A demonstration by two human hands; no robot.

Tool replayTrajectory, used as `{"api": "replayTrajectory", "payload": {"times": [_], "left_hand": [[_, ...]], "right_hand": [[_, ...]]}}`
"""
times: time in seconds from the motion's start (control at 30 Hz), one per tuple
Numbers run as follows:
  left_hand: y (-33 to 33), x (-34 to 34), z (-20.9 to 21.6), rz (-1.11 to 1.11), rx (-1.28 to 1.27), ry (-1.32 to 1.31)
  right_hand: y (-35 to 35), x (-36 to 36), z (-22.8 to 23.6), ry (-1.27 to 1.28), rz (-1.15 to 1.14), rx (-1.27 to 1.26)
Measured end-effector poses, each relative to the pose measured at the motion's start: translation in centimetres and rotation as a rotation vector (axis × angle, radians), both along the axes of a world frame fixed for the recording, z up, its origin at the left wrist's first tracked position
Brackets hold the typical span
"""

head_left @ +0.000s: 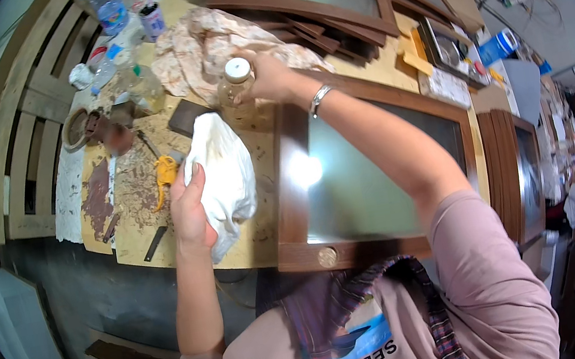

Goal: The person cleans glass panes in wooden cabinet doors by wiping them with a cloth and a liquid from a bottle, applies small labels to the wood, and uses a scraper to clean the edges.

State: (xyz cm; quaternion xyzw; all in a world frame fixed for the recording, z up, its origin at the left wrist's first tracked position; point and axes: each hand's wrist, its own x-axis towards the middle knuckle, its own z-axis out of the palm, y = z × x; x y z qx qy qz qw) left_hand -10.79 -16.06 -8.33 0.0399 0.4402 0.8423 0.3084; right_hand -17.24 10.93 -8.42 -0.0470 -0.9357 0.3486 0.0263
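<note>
My left hand (190,212) is closed on a bunched white cloth (227,170), held up over the workbench (255,238). My right hand (273,80) reaches forward, its fingers round a clear bottle (233,91) with a white cap that stands upright near the back of the bench. Just behind the bottle lies a crumpled, stained cloth (194,50). Under my right forearm is a brown wood-framed glass panel (290,202). Between the bottle and the white cloth sits a dark flat block (184,118).
A yellow-handled tool (165,171), a brown-stained pot (117,138) and a roll of tape (75,131) lie at left. Plastic bottles (109,11) and a can (152,21) stand farther back. More framed panels (319,3) are stacked behind; a wooden pallet (27,124) borders the left.
</note>
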Motion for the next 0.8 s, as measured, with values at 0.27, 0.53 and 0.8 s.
{"api": "replayTrajectory", "payload": {"times": [0.27,0.53,0.8], "left_hand": [[9.8,13.2,3.0,-0.652,-0.497,1.753],[15.0,8.0,-0.1,-0.438,-0.993,1.759],[21.6,19.0,0.6,-1.239,-0.866,1.391]], "right_hand": [[17.4,23.2,2.0,0.08,-0.681,0.55],[19.3,43.3,-1.5,-0.12,-1.038,0.103],[19.0,43.6,-2.8,-0.103,-1.093,0.063]]}}
